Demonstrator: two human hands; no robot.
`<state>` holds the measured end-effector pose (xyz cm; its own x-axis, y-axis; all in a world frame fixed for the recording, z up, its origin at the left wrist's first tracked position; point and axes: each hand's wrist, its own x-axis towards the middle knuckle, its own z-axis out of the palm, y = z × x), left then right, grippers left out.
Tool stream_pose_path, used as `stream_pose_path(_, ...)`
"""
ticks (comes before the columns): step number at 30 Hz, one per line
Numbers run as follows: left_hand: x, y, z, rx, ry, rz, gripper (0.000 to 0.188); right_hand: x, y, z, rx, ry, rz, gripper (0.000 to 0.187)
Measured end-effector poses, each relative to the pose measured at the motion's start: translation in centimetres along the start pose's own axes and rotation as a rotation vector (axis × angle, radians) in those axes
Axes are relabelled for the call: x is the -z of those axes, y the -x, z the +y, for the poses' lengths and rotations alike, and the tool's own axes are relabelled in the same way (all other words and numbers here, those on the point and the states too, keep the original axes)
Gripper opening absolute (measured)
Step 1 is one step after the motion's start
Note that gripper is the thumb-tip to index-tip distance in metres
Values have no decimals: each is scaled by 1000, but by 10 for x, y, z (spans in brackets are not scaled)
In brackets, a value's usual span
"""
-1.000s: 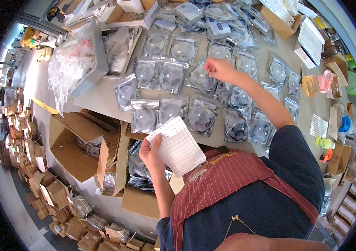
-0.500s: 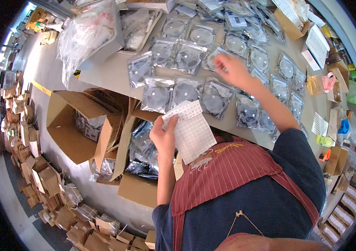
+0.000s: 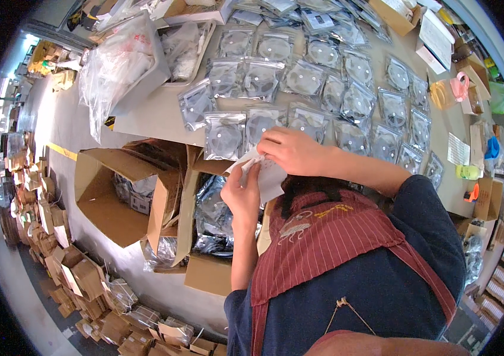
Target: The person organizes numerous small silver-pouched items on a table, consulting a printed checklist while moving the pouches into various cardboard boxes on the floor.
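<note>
My left hand [image 3: 242,190] pinches a white sheet of small stickers [image 3: 272,179] between thumb and fingers, in front of the table edge. Bent over the top of that sheet, my right hand [image 3: 290,152] has its fingers closed at the upper edge; the fingertips partly hide what they touch. Just beyond my hands lie flat, clear-and-silver zip bags in rows, each with a grey round part inside and a small white dot on it. Nearest are one bag [image 3: 225,135] to the left and another bag [image 3: 309,121] behind my right hand.
An open cardboard box [image 3: 112,204] stands at the left, beside another box with silver bags [image 3: 211,207]. A grey bin with clear plastic [image 3: 118,65] sits at the table's far left. More bags [image 3: 323,21] are piled at the back; cartons and a tape roll [image 3: 459,86] lie right.
My right hand has come back from over the far bags to the sticker sheet. The sheet, held in my left hand, is now tilted and partly covered.
</note>
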<state>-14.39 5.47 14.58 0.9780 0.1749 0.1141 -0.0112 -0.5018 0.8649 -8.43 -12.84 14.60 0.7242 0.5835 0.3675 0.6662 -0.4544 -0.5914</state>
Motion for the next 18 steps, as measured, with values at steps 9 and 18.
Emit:
stream_pose_path(9, 7, 15, -36, 259, 279, -156, 18, -27, 25, -13, 25, 115, -7, 19)
stream_pose_path(18, 46, 31, -72, 541, 557, 7, 22, -6, 67, 58, -657, -255, 16, 15)
